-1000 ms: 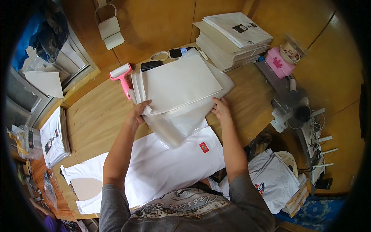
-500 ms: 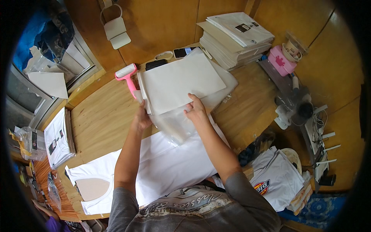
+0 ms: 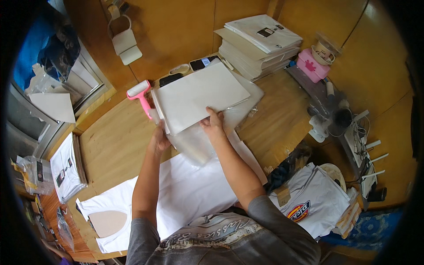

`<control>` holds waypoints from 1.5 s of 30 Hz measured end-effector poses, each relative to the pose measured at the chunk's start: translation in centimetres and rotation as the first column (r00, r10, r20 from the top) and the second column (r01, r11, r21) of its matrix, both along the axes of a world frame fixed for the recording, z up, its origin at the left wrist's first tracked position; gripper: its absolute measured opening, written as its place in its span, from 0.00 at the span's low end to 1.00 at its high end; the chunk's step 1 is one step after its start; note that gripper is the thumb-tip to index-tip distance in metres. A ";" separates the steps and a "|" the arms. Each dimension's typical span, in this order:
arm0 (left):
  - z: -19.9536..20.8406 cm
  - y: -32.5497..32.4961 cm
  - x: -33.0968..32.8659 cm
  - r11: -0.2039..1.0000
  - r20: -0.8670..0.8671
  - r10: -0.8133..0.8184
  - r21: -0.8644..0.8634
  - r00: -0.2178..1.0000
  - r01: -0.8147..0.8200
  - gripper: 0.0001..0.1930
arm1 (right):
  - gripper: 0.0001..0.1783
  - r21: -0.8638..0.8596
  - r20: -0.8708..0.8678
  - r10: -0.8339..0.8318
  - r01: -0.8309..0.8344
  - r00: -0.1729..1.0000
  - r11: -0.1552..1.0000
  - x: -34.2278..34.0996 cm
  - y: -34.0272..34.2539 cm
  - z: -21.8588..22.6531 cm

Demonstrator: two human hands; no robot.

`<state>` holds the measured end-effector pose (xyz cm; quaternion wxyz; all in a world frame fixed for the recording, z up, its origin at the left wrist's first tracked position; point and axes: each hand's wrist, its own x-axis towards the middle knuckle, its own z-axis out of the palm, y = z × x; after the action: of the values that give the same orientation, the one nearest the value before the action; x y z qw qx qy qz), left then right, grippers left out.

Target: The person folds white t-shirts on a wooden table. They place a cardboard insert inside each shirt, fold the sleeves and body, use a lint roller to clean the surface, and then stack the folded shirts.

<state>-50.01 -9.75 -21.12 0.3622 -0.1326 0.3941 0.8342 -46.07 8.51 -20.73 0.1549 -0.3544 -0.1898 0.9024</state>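
A pale, flat stack of white sheets lies tilted over the far part of the table, with clear plastic bags under and in front of it. My left hand is closed on the near left corner of the stack, its fingertips partly hidden. At the near edge, my right hand pinches the sheets, thumb on top and fingers beneath. Below my arms a white shirt is spread flat, a beige board showing in its neck opening.
A pink lint roller, a black case and a phone lie behind the sheets. Folded white shirts in packaging top a board stack at back right; another pile sits left. A pink box stands right.
My right hand has shifted slightly left along the near edge, and its thumb now rests on the sheets. My left hand keeps its hold. The whole view has turned a little.
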 end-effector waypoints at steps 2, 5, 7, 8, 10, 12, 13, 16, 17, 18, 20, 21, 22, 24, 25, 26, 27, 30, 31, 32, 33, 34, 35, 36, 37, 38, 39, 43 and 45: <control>0.2 0.1 0.4 0.997 -0.002 0.020 0.070 1.000 -0.020 0.33 | 0.27 0.051 -0.025 0.057 -0.055 0.998 0.997 -0.4 -0.1 0.1; 0.2 0.1 0.6 0.994 -0.009 0.035 0.108 0.999 -0.034 0.36 | 0.32 -0.032 -0.042 0.166 -0.168 0.985 0.985 -1.1 0.4 0.8; -0.6 -0.1 0.3 0.995 0.002 0.011 0.096 1.000 -0.012 0.38 | 0.33 0.010 -0.089 0.048 -0.047 0.995 0.999 -1.1 -0.3 1.4; -0.9 -0.1 0.1 0.996 0.007 0.009 0.085 1.000 -0.010 0.36 | 0.34 0.031 -0.088 0.047 -0.045 0.995 0.999 -1.1 0.2 1.3; -1.7 0.2 -0.1 0.998 0.016 0.001 0.063 1.000 -0.002 0.32 | 0.35 0.074 -0.087 0.041 -0.035 0.995 0.997 -0.8 1.9 1.1; -6.2 -1.9 -1.3 0.993 -0.201 0.025 -0.105 0.979 -0.047 0.24 | 0.33 0.114 -0.100 0.076 -0.065 0.992 0.991 0.5 1.9 2.9; -7.7 -2.3 -1.7 0.981 -0.303 0.016 -0.179 0.953 -0.073 0.20 | 0.33 0.141 -0.104 0.086 -0.071 0.991 0.988 1.3 2.6 3.6; -6.5 0.0 -1.2 0.964 -0.458 0.038 -0.218 0.888 -0.154 0.16 | 0.21 0.031 -0.180 0.106 -0.103 0.978 0.994 3.6 8.4 1.3; -6.4 -0.6 -1.1 0.954 -0.411 0.040 -0.256 0.911 -0.158 0.15 | 0.19 -0.007 -0.187 0.108 -0.111 0.976 0.994 4.8 8.9 1.4; -6.2 -0.8 -1.4 0.946 -0.367 0.040 -0.286 0.929 -0.153 0.15 | 0.18 0.025 -0.216 0.109 -0.106 0.970 0.994 5.9 10.2 0.8; -5.8 -0.5 -1.3 0.925 -0.328 0.021 -0.352 0.944 -0.142 0.15 | 0.17 0.072 -0.248 0.086 -0.070 0.965 0.995 8.1 12.9 -0.7; -5.2 -0.3 -1.0 0.911 -0.337 0.004 -0.388 0.941 -0.143 0.15 | 0.18 0.146 -0.200 0.109 -0.080 0.974 0.986 9.2 14.1 -1.3; -4.9 0.1 -0.8 0.895 -0.346 -0.014 -0.422 0.938 -0.143 0.15 | 0.18 0.203 -0.175 0.121 -0.085 0.977 0.975 10.2 15.0 -1.8; -5.5 -0.3 -0.8 0.928 -0.371 0.040 -0.329 0.928 -0.172 0.15 | 0.20 0.289 -0.142 0.151 -0.105 0.978 0.952 11.7 15.5 -2.1; -6.0 -0.8 -1.0 0.939 -0.382 0.072 -0.285 0.921 -0.191 0.15 | 0.21 0.321 -0.130 0.164 -0.115 0.978 0.940 12.5 15.4 -1.8; -6.3 -0.6 -1.3 0.948 -0.360 0.097 -0.250 0.928 -0.197 0.15 | 0.21 0.306 -0.101 0.170 -0.132 0.980 0.943 13.6 16.1 -2.2; -6.6 -0.8 -1.4 0.953 -0.333 0.126 -0.222 0.934 -0.208 0.16 | 0.19 0.326 -0.081 0.160 -0.126 0.984 0.937 14.6 16.5 -2.5; -6.3 -0.7 -1.3 0.956 -0.324 0.052 -0.258 0.945 -0.141 0.16 | 0.16 0.346 -0.088 0.171 -0.131 0.981 0.929 17.1 17.9 -2.0; -6.1 -0.5 -1.2 0.951 -0.330 0.000 -0.291 0.944 -0.101 0.16 | 0.16 0.363 -0.067 0.168 -0.133 0.984 0.922 17.6 18.4 -2.4; -6.3 -0.6 -1.4 0.955 -0.345 0.016 -0.272 0.939 -0.116 0.16 | 0.16 0.381 -0.053 0.165 -0.133 0.985 0.915 18.0 18.8 -2.4; -6.5 -0.7 -1.5 0.958 -0.359 0.033 -0.253 0.933 -0.131 0.15 | 0.16 0.398 -0.040 0.162 -0.133 0.986 0.908 18.2 19.1 -2.4; -6.8 -0.7 -1.6 0.961 -0.372 0.051 -0.234 0.927 -0.147 0.15 | 0.17 0.387 -0.042 0.144 -0.116 0.989 0.914 18.4 19.3 -2.4; -7.0 -0.8 -1.6 0.957 -0.359 0.076 -0.237 0.930 -0.169 0.14 | 0.17 0.384 -0.034 0.128 -0.106 0.991 0.917 18.6 19.1 -2.4; -7.1 -1.0 -1.6 0.952 -0.346 0.102 -0.239 0.933 -0.192 0.14 | 0.17 0.380 -0.026 0.114 -0.095 0.993 0.920 18.9 18.9 -2.5; -7.3 -1.2 -1.6 0.946 -0.333 0.128 -0.243 0.934 -0.216 0.14 | 0.17 0.376 -0.018 0.100 -0.086 0.995 0.923 19.2 18.7 -2.5; -7.1 -1.2 -1.5 0.954 -0.342 0.097 -0.236 0.935 -0.186 0.14 | 0.17 0.363 -0.020 0.092 -0.078 0.996 0.929 19.6 18.7 -2.4; -7.0 -1.4 -1.4 0.961 -0.352 0.067 -0.230 0.934 -0.156 0.14 | 0.17 0.350 -0.023 0.086 -0.072 0.996 0.934 20.0 18.6 -2.4; -5.9 -1.1 -0.6 0.964 -0.372 0.035 -0.231 0.928 -0.129 0.14 | 0.18 0.311 -0.033 0.035 -0.023 0.999 0.950 21.6 19.6 -2.3; -4.0 0.3 0.2 0.938 -0.378 0.055 -0.297 0.924 -0.178 0.13 | 0.19 0.334 -0.049 0.024 -0.006 0.999 0.943 22.2 21.2 -3.2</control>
<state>-49.82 -9.43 -25.17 0.2048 -0.0572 0.5781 0.7878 -23.84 29.74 -23.94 0.2107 -0.2982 -0.3383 0.8673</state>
